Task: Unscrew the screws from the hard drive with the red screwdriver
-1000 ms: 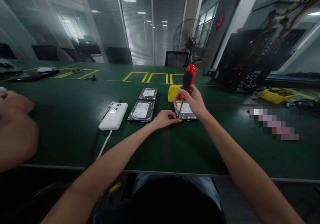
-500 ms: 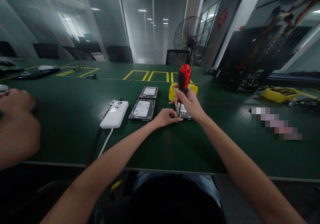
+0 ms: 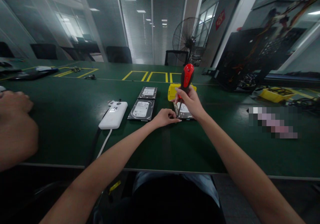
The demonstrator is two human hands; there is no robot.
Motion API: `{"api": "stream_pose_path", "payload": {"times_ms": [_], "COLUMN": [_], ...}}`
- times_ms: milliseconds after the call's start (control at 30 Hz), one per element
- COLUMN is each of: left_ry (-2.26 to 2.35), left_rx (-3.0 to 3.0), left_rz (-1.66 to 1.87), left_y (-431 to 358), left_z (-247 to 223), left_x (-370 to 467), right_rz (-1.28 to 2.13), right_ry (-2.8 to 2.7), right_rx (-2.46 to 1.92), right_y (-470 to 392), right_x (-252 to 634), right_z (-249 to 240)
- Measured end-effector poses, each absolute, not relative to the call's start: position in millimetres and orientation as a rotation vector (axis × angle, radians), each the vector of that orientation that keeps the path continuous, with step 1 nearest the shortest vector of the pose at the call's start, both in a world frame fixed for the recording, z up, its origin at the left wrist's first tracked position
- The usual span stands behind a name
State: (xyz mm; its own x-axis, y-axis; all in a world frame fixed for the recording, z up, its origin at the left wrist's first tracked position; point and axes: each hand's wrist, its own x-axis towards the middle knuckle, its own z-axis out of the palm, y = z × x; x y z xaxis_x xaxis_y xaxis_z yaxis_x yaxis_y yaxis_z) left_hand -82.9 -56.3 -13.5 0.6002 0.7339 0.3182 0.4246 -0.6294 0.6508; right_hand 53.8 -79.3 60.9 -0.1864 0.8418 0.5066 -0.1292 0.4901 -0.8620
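My right hand [image 3: 191, 102] is wrapped round a red and black screwdriver [image 3: 187, 76], its shaft pointing down at the near left corner of a hard drive [image 3: 184, 111]. At that same corner my left hand [image 3: 166, 117] rests with thumb and finger closed near the screwdriver's tip; what they pinch, if anything, is too small to name. A yellow box [image 3: 172, 91] sits just behind the drive, partly hidden by my right hand. Left of my hands lie two more hard drives, a nearer one [image 3: 141, 109] and a farther one [image 3: 148, 92].
A white power bank [image 3: 113, 115] with a cable lies left of the drives. Another person's hand [image 3: 15, 102] is at the far left. A black computer case [image 3: 232, 61] and a yellow tray [image 3: 273, 95] with cables stand on the right of the green table [image 3: 160, 150].
The screwdriver handle has tilted a little to the right, its tip still at the drive's corner. The whole view has shifted slightly; my left hand keeps its place at the corner.
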Motion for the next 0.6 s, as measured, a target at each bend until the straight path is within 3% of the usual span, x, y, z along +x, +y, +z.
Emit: {"api": "stream_pose_path", "payload": {"times_ms": [600], "left_ry": [0.937], "left_rx": [2.311], "left_rz": [0.748], "left_y": [-59.5], "left_z": [-9.1], "left_x": [-82.9], "right_rz": [0.821], "right_ry": [-1.480], "right_rx": [-0.827], "right_y": [-77.6], "right_x": [57.5], "right_z": [61.7]}}
